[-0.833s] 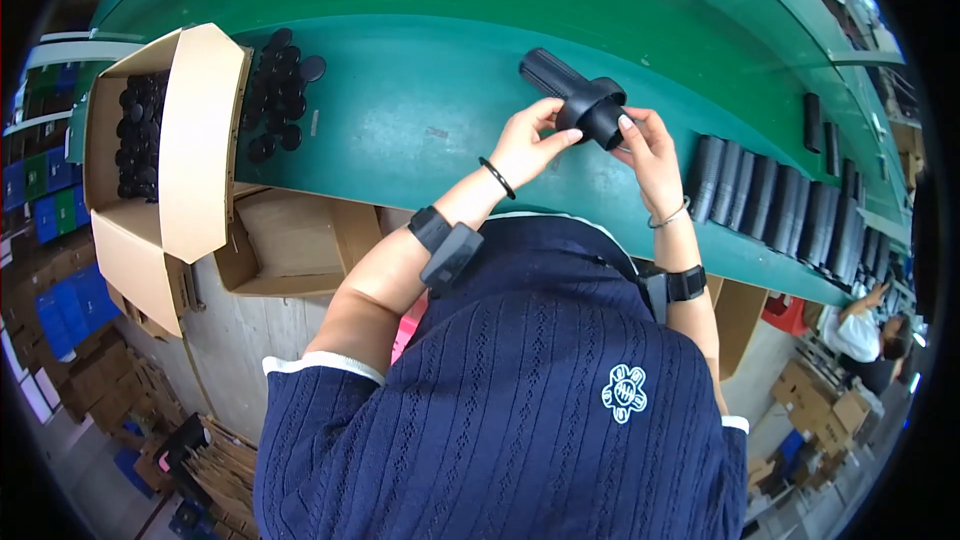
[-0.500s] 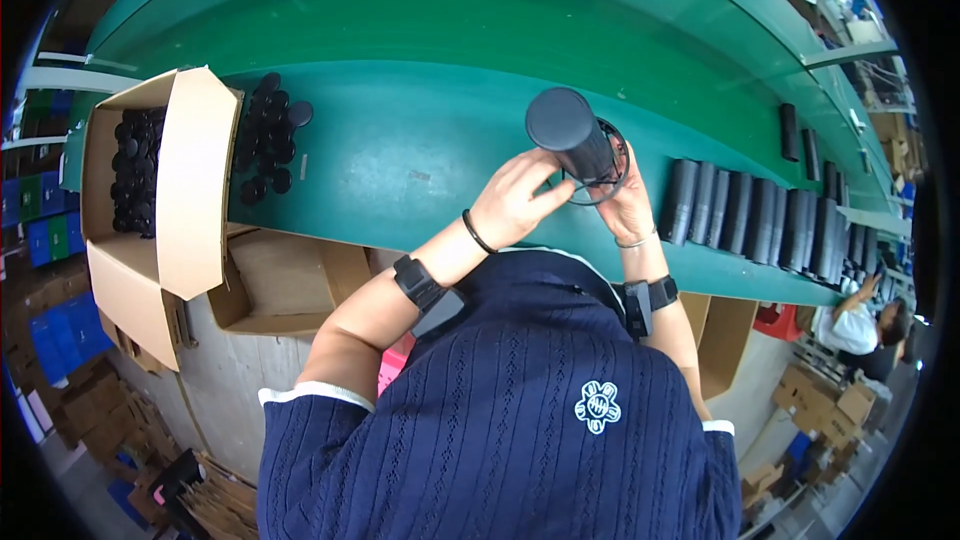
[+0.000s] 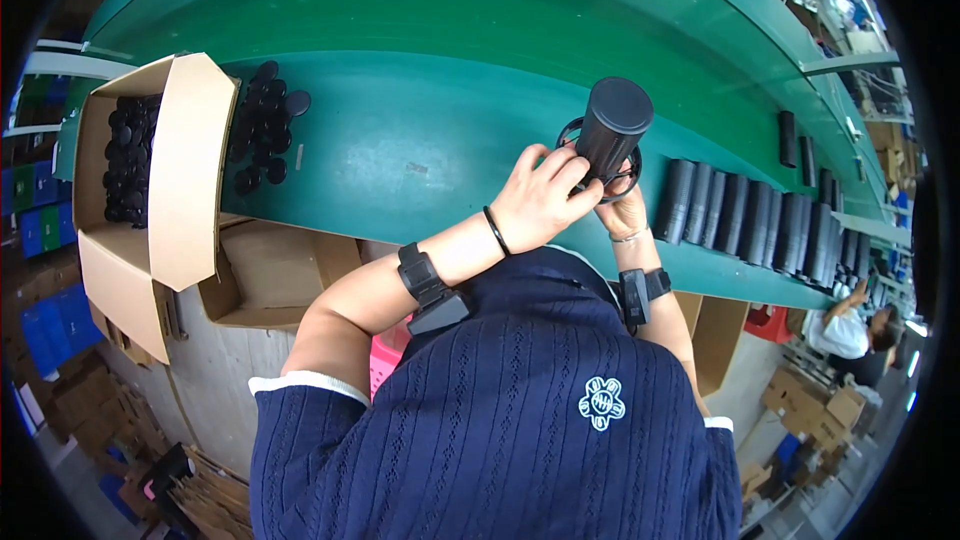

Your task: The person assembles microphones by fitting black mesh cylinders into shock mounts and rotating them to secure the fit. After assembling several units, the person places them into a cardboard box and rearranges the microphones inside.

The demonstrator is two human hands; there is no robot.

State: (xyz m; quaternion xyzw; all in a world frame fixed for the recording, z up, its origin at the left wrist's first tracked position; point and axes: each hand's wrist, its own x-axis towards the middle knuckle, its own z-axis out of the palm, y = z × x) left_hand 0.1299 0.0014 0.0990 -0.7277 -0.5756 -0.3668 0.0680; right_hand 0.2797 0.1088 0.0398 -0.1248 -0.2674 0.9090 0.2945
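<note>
Both my hands grip a black cylinder (image 3: 610,130) with a flat round end. It stands tilted above the bench, that end upward and away from me. A thin black ring (image 3: 636,178) with open gaps surrounds its lower part. My left hand (image 3: 545,195) is closed, its fingers pressed against the cylinder's lower left side. From the lower right, my right hand (image 3: 625,212) holds the cylinder and ring. Its fingers are partly hidden behind them.
On the green bench (image 3: 400,120), several black round caps (image 3: 262,125) lie at the left. Beside them stands an open cardboard box (image 3: 185,180) of similar caps. A row of black cylinders (image 3: 740,215) lies at the right. Another person (image 3: 845,330) is far right.
The cylinder and ring have shifted right and turned in my hands. My left hand has followed to the right, its fingers now on the cylinder's side.
</note>
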